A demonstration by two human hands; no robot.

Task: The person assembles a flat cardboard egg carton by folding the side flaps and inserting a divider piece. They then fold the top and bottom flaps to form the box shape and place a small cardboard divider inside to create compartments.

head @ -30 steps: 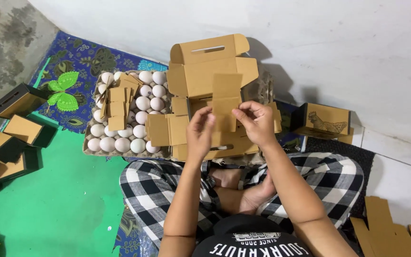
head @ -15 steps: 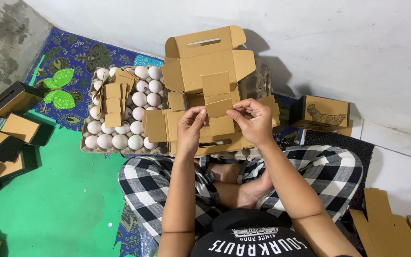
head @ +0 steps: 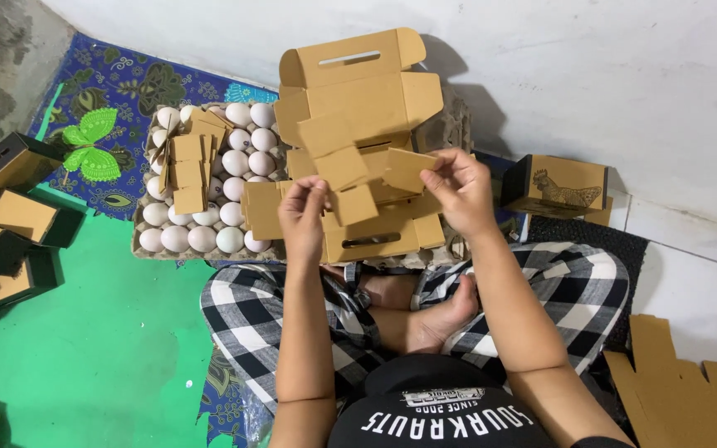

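Even, fairly bright indoor light, probably from above and slightly front. Cardboard box (head: 358, 108) throws a soft shadow up-right onto the white wall (head: 591, 75); finished printed box (head: 559, 184) casts a smaller one. No hard glare, wall near clipping but holds. Focus sharp at centre, slight softness on both hands. Wide lens bends the floor tiles (head: 690, 265) and green mat (head: 85, 332) at the edges.

The scene is viewed from a single camera worn on the head, aimed steeply downward and slightly forward. The crossed legs in a checked sarong (head: 292, 323) are seen close at the bottom edge, the floor and a tray of white eggs (head: 201, 191) lie mid-frame, and the white wall (head: 624, 83) is caught along the top. No second view is provided.
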